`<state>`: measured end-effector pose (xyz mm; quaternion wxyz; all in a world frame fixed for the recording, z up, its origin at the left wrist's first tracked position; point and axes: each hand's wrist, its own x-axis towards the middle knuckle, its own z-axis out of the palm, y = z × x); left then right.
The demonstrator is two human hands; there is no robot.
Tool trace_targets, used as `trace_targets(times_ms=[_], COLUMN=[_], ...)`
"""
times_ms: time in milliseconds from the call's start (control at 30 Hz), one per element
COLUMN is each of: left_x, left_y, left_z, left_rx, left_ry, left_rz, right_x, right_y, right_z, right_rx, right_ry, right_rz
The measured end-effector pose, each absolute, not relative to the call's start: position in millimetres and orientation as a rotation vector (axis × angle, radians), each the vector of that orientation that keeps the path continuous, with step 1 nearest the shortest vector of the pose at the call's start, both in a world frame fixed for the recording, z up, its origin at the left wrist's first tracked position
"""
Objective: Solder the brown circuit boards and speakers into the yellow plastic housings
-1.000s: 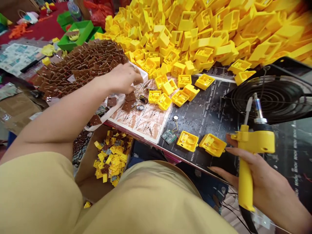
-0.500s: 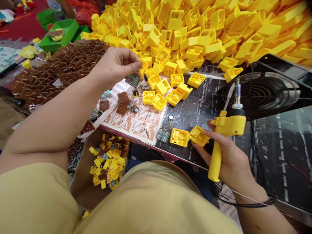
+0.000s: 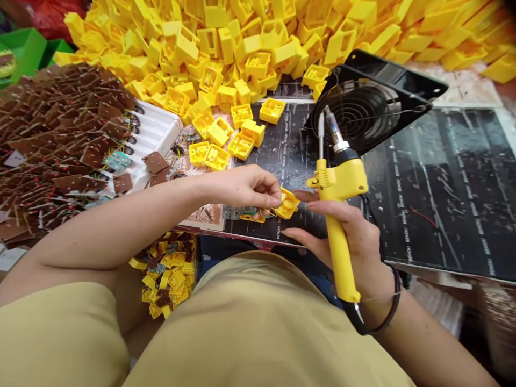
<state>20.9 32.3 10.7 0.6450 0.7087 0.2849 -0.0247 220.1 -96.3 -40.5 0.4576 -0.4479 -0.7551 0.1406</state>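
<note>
My right hand [image 3: 355,231] is wrapped round a yellow soldering gun [image 3: 338,236], its metal tip pointing up and away. The thumb and fingers of that hand stretch out beside a small open yellow plastic case [image 3: 288,204] on the table. At the case's left side my left hand [image 3: 258,188] is closed in a pinch; what lies between its fingertips is hidden. A green circuit board [image 3: 250,210] with thin wires shows just under the left hand. A second yellow case [image 3: 258,218] is mostly covered by that hand, and another circuit board [image 3: 231,213] lies left of it.
Several open yellow cases [image 3: 242,145] lie before a large yellow heap [image 3: 226,43]. Left is a pile of brown boards [image 3: 60,129] by a white foam tray [image 3: 161,129]. A black fan [image 3: 363,102] stands behind the gun. Below the table edge are yellow scraps [image 3: 171,274].
My left hand has come from the loose parts at the back down to the yellow cases. My right hand has let go of the case and keeps the soldering gun. The view has shifted right.
</note>
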Motion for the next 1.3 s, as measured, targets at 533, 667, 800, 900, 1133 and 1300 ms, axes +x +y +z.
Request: trace_targets(times_ms=[533, 667, 800, 900, 1133, 1300], left_x=[8.5, 3.7, 0.1, -3.6, 6.2, 3.6], left_y=[17.3, 9.1, -1.4, -5.1, -2.6, 11.6], left_z=[23.0, 30.8, 32.9, 32.0, 21.5, 48.1], left_rx=[1.866, 2.064, 2.276, 2.334, 1.734, 1.796], left_ry=[0.682, 0.801, 0.857, 0.795, 0.785, 0.819], left_rz=[0.036, 0.101, 0.191, 0.37, 0.293, 0.311], right_x=[188.4, 191.6, 191.4, 190.1, 184.8, 192.7], right_y=[-88.6, -87.2, -86.3, -84.3, -79.4, -77.3], right_z=[-25.0, -22.4, -18.0, -14.5, -7.8, -3.0], right_rx=[-0.999, -1.017, -1.044, -1.027, -0.967, -1.01], right_ry=[-1.668, -1.681, -1.661, -1.65, -1.622, -1.593], right_rz=[0.231, 0.243, 0.289, 0.282, 0.319, 0.14])
